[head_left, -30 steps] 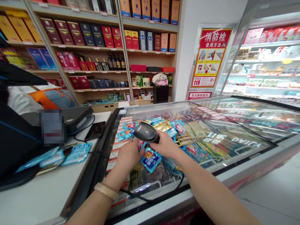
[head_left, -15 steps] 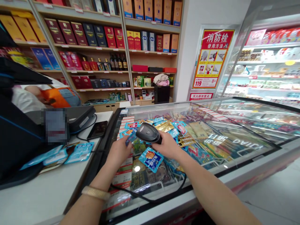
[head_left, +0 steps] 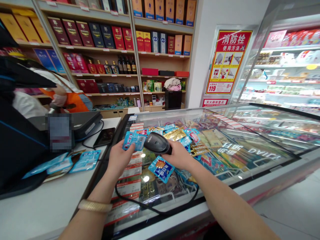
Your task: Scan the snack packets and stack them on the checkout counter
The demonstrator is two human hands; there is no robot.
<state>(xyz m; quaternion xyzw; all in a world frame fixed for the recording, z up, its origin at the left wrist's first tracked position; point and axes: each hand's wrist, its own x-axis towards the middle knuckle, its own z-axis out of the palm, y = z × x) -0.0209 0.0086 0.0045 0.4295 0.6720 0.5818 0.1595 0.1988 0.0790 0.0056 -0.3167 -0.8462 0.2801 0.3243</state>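
Observation:
My left hand (head_left: 120,157) pinches a light-blue snack packet (head_left: 134,140), its printed side with a barcode patch turned upward. Right beside that packet is the head of a black barcode scanner (head_left: 157,143), its handle wrapped by my right hand (head_left: 178,154). Below the scanner, a blue packet with an orange picture (head_left: 162,169) lies on the freezer's glass top (head_left: 152,200). Behind the scanner is a heap of blue and gold packets (head_left: 176,134), partly hidden by it. The scanner's black cable (head_left: 155,211) loops over the glass.
On the white counter (head_left: 50,213) at left lie several blue packets (head_left: 85,161) and a black phone (head_left: 104,137), near a dark till device (head_left: 20,133). A person in an orange apron (head_left: 77,100) stands behind. Shelves of boxed bottles (head_left: 100,36) line the back wall.
My left hand has lifted the light-blue packet up and left, bringing its flat side into view by the scanner. The right hand has hardly moved. The person behind has shifted.

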